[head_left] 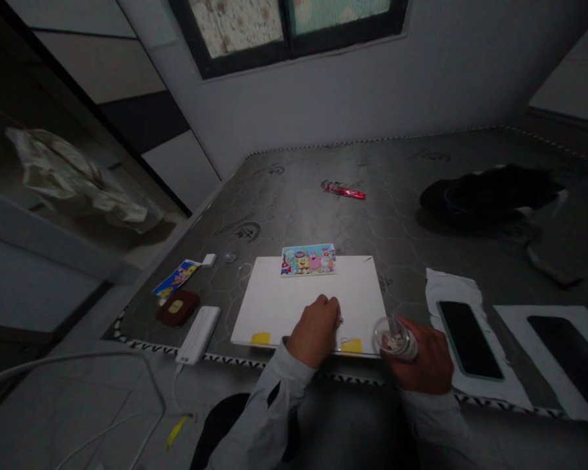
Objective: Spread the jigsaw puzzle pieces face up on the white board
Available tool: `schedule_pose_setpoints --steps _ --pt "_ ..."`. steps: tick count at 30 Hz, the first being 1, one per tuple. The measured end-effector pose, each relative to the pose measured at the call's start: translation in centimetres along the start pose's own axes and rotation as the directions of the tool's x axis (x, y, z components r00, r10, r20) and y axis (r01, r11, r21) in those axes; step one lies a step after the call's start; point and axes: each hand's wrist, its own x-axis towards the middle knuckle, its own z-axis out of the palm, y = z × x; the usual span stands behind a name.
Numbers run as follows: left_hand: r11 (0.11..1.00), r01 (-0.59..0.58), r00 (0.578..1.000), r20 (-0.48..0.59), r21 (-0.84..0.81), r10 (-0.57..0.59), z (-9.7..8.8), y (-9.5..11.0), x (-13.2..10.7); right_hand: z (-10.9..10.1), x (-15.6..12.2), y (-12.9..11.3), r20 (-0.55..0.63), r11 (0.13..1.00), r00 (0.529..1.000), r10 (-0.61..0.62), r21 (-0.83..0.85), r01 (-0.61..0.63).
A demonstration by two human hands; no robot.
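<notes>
My left hand (317, 328) is over the near part of a white board (269, 300), its fingers pinched together. A tiny dark thing shows at the fingertips, too small to name. In my right hand (424, 358) is a small clear jar (396, 339), tilted at the board's near right corner, with small pale and brownish bits visible inside. A colourful cartoon picture card (308, 260) lies across the board's far edge. Two yellow tape pieces, a left one (261, 338) and a right one (351, 346), stick to the near edge.
Left of the board are a second cartoon card (176, 277), a brown case (178, 309) and a white power bank (198, 335) with a cable. On the right, two dark phones (470, 339) rest on white sheets. Farther back lie a red packet (345, 190) and a black cap-like item (490, 196).
</notes>
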Motion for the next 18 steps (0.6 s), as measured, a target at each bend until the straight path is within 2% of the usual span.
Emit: schedule_pose_setpoints --steps 4,7,10,12,15,18 --pt "0.997 -0.039 0.999 -0.031 -0.063 0.037 0.2 -0.4 0.3 0.0 0.0 0.2 0.005 1.000 1.000 -0.031 0.004 0.031" --pt "0.985 -0.083 0.990 -0.127 -0.148 0.064 -0.2 -0.4 0.5 0.0 0.1 0.1 0.009 1.000 1.000 -0.021 -0.017 0.021" --pt "0.931 -0.243 0.946 -0.280 -0.272 0.165 -0.8 0.6 0.0 -0.1 0.4 -0.3 0.009 0.999 0.999 -0.035 -0.026 0.036" --pt "0.868 -0.390 0.900 -0.328 -0.309 0.288 -0.8 1.6 -0.5 -0.2 0.6 -0.5 0.004 0.998 0.999 -0.047 -0.032 0.047" --pt "0.823 -0.532 0.836 -0.273 -0.198 0.475 0.0 3.1 -1.0 -0.2 0.6 -0.8 -0.007 0.998 0.998 -0.056 -0.018 0.056" --pt "0.821 -0.570 0.811 -0.179 -0.029 0.557 0.8 3.8 -0.9 -0.2 0.4 -0.7 -0.020 0.999 0.998 -0.052 -0.012 0.051"
